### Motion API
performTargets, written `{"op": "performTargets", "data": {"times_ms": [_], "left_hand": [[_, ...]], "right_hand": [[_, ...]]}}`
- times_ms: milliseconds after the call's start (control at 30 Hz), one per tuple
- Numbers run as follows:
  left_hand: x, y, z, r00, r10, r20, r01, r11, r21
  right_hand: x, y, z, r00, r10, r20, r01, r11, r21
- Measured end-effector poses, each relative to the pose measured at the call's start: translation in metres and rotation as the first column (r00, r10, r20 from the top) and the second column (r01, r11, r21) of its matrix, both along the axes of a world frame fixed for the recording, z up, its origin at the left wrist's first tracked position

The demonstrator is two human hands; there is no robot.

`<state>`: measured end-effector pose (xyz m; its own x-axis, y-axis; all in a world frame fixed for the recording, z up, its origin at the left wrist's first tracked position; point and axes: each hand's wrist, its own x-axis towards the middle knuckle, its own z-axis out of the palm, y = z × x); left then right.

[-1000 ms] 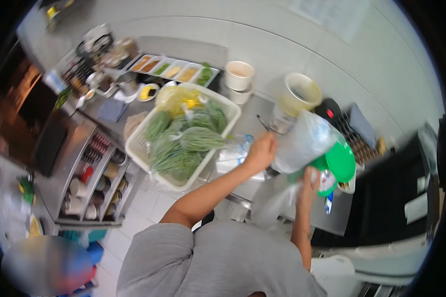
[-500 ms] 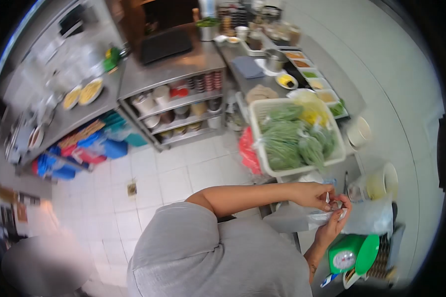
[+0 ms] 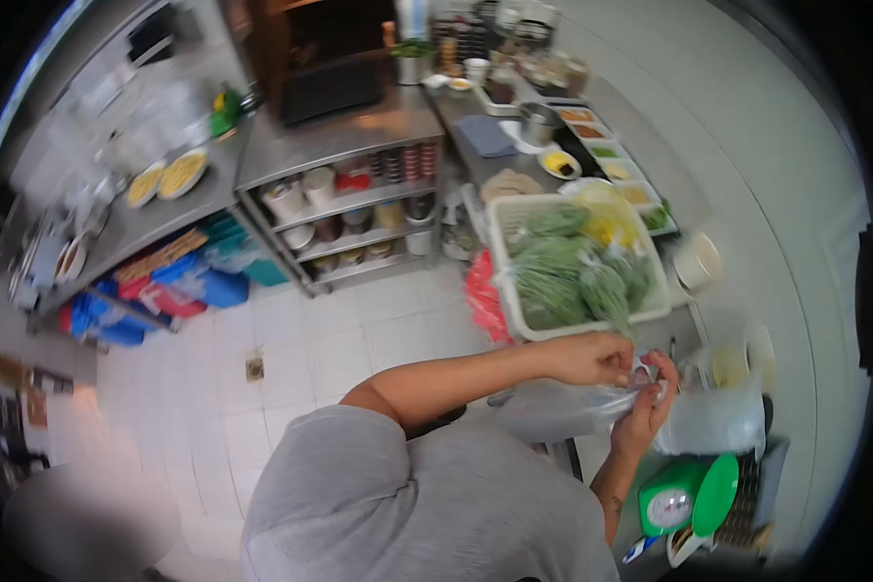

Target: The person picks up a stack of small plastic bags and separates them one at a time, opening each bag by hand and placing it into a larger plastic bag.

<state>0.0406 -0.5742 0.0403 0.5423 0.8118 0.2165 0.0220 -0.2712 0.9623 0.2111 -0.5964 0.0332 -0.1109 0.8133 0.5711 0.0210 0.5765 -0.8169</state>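
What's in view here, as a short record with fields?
Left hand: fingers at one end of a clear plastic bag
Right hand: grip on the same end
White basket: holds bagged greens, beyond the hands
Green scale: round dial, nearer the right hand
Floor: pale tiles

A working commercial kitchen, I'd say: steel counters, a green dial scale [image 3: 671,504], sauce trays [image 3: 606,152], bagged greens [image 3: 563,276] in a basket [image 3: 543,333].

Metal counter [image 3: 526,166] beneath white basket [image 3: 501,254], cloth [image 3: 486,137], green scale [image 3: 655,497].
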Motion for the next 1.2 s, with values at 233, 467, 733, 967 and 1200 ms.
{"op": "performTargets", "data": {"times_ms": [233,467,733,967,1200], "left_hand": [[0.052,0.017,0.001,0.980,0.182,0.084,-0.200,0.877,0.436],[0.100,0.021,0.019,0.982,0.181,0.055,-0.170,0.719,0.674],[0.122,0.043,0.022,0.690,-0.057,0.721,0.475,0.788,-0.392],[0.117,0.052,0.075,0.763,-0.527,0.375,0.572,0.820,-0.014],[0.192,0.094,0.073,0.974,-0.191,-0.121,0.178,0.978,-0.112]], "right_hand": [[0.027,-0.020,0.021,0.948,-0.293,-0.122,0.244,0.920,-0.307],[0.060,-0.035,0.024,0.869,-0.353,-0.346,0.094,0.805,-0.586],[0.084,-0.054,0.001,0.687,-0.400,-0.607,0.011,0.841,-0.541],[0.127,-0.075,0.025,0.570,-0.531,-0.627,0.330,0.846,-0.418],[0.152,-0.012,0.033,0.607,-0.619,-0.499,0.487,0.786,-0.381]]}}
